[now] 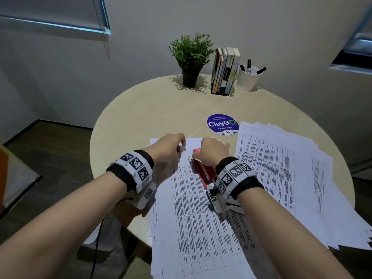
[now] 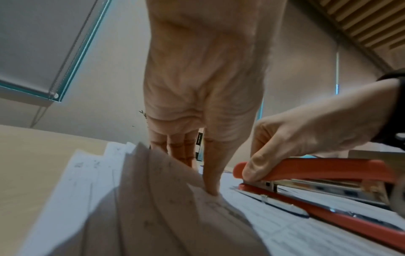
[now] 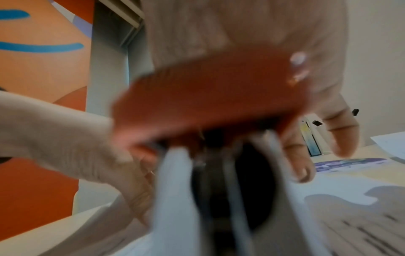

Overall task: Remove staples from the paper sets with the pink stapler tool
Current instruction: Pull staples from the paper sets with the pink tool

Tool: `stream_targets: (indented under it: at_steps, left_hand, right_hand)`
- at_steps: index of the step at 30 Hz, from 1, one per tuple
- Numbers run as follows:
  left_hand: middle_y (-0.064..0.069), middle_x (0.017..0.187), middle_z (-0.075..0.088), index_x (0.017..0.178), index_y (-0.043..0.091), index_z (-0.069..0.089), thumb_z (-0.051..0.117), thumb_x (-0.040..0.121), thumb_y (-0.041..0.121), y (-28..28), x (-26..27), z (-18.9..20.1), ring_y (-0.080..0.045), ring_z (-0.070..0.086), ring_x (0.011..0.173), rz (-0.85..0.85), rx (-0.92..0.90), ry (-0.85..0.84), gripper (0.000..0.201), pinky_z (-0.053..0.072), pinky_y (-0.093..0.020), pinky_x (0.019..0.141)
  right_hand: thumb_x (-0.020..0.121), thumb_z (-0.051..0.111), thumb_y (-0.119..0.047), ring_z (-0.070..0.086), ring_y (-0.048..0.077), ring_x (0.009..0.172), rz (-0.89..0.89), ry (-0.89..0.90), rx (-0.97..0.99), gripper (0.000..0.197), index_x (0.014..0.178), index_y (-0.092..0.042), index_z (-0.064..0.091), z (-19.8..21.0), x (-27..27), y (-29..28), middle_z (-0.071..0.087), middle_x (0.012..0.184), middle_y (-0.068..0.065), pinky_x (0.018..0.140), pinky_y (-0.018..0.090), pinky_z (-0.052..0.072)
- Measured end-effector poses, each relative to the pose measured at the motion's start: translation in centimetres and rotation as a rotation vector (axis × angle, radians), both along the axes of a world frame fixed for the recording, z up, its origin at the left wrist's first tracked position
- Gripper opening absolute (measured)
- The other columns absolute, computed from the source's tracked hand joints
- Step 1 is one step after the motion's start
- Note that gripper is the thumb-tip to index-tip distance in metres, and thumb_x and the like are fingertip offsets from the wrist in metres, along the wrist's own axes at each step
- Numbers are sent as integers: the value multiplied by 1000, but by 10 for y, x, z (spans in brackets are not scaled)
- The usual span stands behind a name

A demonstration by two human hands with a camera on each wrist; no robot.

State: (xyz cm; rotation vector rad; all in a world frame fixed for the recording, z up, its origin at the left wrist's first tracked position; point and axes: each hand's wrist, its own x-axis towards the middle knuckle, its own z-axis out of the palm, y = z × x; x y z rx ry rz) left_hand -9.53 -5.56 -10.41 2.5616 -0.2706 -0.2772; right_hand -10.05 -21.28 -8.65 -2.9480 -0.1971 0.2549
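I sit at a round pale-wood worktop point(image 1: 141, 109) set against a plain grey wall point(image 1: 141, 47). A roller blind point(image 1: 50, 11) with a teal edge hangs at upper left, another window point(image 1: 360, 43) at right. The floor point(image 1: 60, 150) is dark wood. An orange panel with blue strokes point(image 3: 41, 69) stands beside me.

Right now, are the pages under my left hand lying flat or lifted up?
Lifted. The left hand pinches the paper set; its upper sheets curl off the flat pages beside the stapler.
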Motion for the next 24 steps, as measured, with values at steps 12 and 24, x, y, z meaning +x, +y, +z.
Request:
stream_targets:
  at_steps: [12, 24]
  left_hand:
    - [0, 110, 45, 78, 20, 65, 81, 66, 46, 1, -18, -4, -21, 50, 102, -210, 416, -18, 33, 36, -31, 70]
    - [1, 116, 43, 93, 19, 67, 83, 61, 51, 1, -17, -6, -22, 49, 105, -211, 406, -20, 49, 35, -30, 73]
  right_hand:
    - [89, 58, -39, 59, 28, 106, 34, -21, -72, 24, 98, -18, 50, 0, 0, 1, 65, 113, 6, 103, 47, 31]
    - [93, 52, -31, 62, 29, 95, 140, -222, -169, 17, 84, -19, 44, -4, -1, 12, 66, 104, 8, 104, 45, 27]
